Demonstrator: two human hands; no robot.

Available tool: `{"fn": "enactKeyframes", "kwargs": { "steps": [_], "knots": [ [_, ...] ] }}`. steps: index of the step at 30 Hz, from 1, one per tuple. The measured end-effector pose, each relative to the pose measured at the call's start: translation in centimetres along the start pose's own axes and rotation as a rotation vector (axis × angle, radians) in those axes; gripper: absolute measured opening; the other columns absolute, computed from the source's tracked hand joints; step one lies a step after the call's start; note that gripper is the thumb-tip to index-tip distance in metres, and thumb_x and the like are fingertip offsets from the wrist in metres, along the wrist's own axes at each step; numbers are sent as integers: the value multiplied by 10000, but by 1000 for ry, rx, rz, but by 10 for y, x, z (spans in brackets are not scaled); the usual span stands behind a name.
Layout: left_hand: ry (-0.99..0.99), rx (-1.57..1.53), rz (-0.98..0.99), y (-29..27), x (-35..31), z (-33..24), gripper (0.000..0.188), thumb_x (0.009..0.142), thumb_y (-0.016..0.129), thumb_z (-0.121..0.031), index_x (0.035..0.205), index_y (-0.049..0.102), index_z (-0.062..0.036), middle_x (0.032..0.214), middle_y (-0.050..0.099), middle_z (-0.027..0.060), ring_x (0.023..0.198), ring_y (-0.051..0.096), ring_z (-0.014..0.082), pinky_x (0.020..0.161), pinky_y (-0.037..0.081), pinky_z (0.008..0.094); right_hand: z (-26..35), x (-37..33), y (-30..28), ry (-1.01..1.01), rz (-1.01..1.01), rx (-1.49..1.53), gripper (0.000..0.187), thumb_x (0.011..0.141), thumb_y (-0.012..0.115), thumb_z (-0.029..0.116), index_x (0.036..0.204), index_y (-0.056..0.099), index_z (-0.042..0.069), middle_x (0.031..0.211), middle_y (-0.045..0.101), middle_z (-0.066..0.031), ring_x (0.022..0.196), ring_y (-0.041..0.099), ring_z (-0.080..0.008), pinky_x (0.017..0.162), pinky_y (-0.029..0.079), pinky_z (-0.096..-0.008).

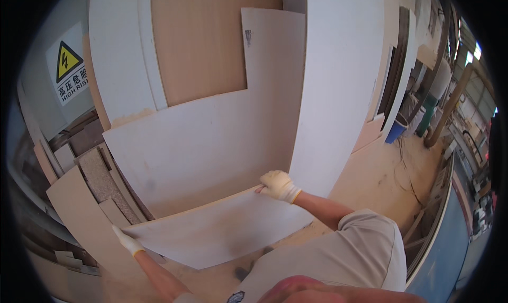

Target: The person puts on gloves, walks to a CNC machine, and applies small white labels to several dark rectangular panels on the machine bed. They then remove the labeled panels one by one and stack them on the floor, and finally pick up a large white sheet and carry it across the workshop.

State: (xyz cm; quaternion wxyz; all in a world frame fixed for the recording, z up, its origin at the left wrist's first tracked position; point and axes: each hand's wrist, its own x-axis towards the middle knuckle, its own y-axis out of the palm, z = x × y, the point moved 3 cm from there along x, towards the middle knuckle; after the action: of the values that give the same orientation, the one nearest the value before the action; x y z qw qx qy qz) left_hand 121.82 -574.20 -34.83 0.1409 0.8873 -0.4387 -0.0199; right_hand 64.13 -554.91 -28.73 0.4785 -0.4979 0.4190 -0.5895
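A white wooden panel [227,229] stands tilted on its long edge in front of me, its pale cut edge facing up. My right hand [278,186], in a cream work glove, is closed over the top edge near the panel's right end. At the far left corner, my left hand [127,242] in a similar glove grips the panel's side; its fingers are partly hidden. Just beyond leans a large white L-shaped sheet [211,128] with a step cut out of its upper left.
A tall white board [338,80] and a brown board [198,43] lean behind. Offcuts [100,181] are stacked at left, below a yellow warning sign [69,62]. At right are a blue bin [396,128], a cable on the floor and a blue-topped bench [439,250].
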Motion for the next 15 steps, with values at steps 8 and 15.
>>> {"fn": "enactKeyframes", "kwargs": {
  "steps": [8,15],
  "knots": [
    [99,93,124,6,-20,-20,729,1099,529,-460,1573,415,83,1627,434,202,1472,430,308,1251,304,389,-42,-54,-52,141,-39,-100,444,905,718,516,934,721,73,977,735,-132,987,687,-356,897,531,-478],
    [409,278,310,47,-90,-87,508,1082,557,-349,1324,546,96,1360,543,241,1256,505,336,1115,397,422,-109,-98,-103,171,-267,-1,403,862,774,462,897,710,66,933,735,-158,968,695,-385,887,539,-477]
  ]
}}
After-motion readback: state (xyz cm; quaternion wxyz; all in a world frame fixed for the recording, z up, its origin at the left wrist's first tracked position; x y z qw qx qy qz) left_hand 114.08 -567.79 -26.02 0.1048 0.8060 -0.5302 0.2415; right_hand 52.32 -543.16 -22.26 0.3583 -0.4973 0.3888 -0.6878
